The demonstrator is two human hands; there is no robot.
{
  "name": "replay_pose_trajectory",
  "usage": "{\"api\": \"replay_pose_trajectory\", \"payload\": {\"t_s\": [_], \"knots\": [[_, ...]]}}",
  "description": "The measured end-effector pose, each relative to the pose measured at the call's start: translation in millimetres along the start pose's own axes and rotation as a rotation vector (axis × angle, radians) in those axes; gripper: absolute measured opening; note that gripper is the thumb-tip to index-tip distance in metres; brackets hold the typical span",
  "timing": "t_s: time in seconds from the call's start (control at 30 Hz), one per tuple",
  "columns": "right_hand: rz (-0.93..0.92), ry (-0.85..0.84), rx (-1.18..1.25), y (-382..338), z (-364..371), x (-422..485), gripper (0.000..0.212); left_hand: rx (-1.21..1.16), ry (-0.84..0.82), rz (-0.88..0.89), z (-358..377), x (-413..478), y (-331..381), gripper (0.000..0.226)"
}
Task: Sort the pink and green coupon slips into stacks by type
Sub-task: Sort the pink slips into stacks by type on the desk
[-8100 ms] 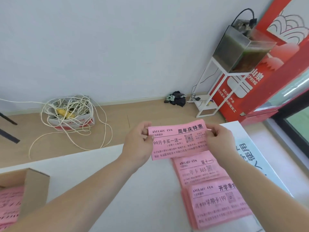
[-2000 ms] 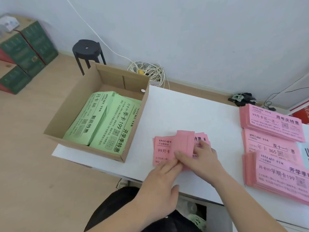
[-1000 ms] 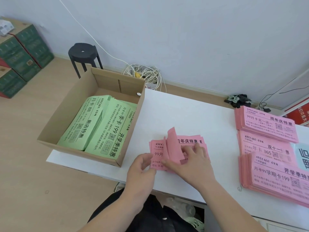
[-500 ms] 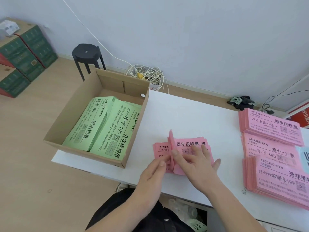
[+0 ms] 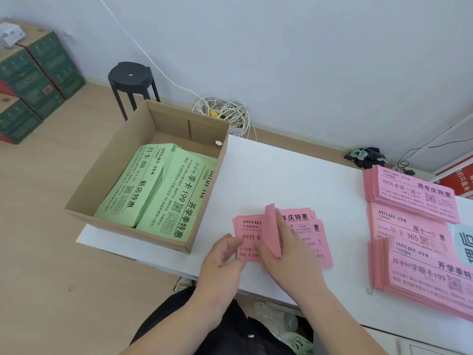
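A small loose pile of pink slips (image 5: pixel 304 224) lies on the white table (image 5: pixel 281 175) in front of me. My right hand (image 5: pixel 294 260) pinches one pink slip (image 5: pixel 271 226) and lifts it on edge above the pile. My left hand (image 5: pixel 222 260) touches the pile's left edge with loosely curled fingers. At the right lie three sorted pink stacks: far (image 5: pixel 414 193), middle (image 5: pixel 407 224) and near (image 5: pixel 430 278). Two green slip stacks, left (image 5: pixel 128 190) and right (image 5: pixel 179 198), lie in a cardboard box (image 5: pixel 128 225) at the table's left end.
A blue-and-white sheet (image 5: pixel 463 242) shows between the right pink stacks. On the floor behind are a black stool (image 5: pixel 130 75), a coil of white cable (image 5: pixel 225 111), green cartons (image 5: pixel 30 80) and a dark bundle (image 5: pixel 366 156). The table's front edge runs just before my hands.
Over the last two seconds my right hand has peeled one slip up from the loose pile onto its edge. My left hand has slid a little left along the pile.
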State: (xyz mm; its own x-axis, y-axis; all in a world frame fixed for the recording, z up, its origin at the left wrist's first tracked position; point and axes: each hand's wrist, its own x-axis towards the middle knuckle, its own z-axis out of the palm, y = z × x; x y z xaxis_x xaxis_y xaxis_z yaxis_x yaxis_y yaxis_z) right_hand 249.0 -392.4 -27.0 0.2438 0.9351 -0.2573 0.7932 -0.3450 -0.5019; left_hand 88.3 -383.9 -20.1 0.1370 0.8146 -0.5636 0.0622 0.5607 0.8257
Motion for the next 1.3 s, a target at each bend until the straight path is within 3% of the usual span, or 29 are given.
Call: {"api": "replay_pose_trajectory", "payload": {"t_s": [0.07, 0.13, 0.47, 0.53, 0.67, 0.93, 1.13, 1.23, 1.3], "knots": [[0.046, 0.002, 0.023, -0.3, 0.1, -1.3, 0.108, -0.056, 0.001, -0.018, 1.1, 0.7, 3.4, 0.045], [0.053, 0.004, 0.021, -3.9, -1.6, -3.1, 0.116, -0.071, -0.002, 0.009, 2.0, 0.4, 6.3, 0.043], [0.05, -0.073, 0.09, 0.8, -23.3, -1.5, 0.086, 0.152, -0.241, 0.112, 7.7, -8.5, -10.5, 0.074], [0.078, -0.084, 0.118, 1.7, -25.8, -2.0, 0.082, 0.109, -0.215, 0.087, 8.6, -9.2, -9.6, 0.07], [0.083, -0.106, 0.12, -0.4, -22.7, -3.6, 0.087, -0.008, 0.011, 0.04, 6.2, -5.1, -4.4, 0.056], [0.159, -0.099, 0.145, 2.7, -22.1, 0.1, 0.092, -0.164, 0.038, -0.102, 6.7, 7.1, 2.1, 0.049], [0.156, -0.086, 0.204, 1.0, -24.1, 0.8, 0.089, 0.37, -0.252, 0.192, 19.5, -5.5, -9.9, 0.06], [0.16, -0.107, 0.177, 1.2, -25.9, 0.2, 0.094, 0.436, -0.312, 0.234, 16.0, -1.5, -19.6, 0.067], [0.162, -0.105, 0.126, 2.9, -29.6, 0.8, 0.09, 0.395, -0.251, 0.188, 13.8, -0.3, -18.5, 0.062]]}}
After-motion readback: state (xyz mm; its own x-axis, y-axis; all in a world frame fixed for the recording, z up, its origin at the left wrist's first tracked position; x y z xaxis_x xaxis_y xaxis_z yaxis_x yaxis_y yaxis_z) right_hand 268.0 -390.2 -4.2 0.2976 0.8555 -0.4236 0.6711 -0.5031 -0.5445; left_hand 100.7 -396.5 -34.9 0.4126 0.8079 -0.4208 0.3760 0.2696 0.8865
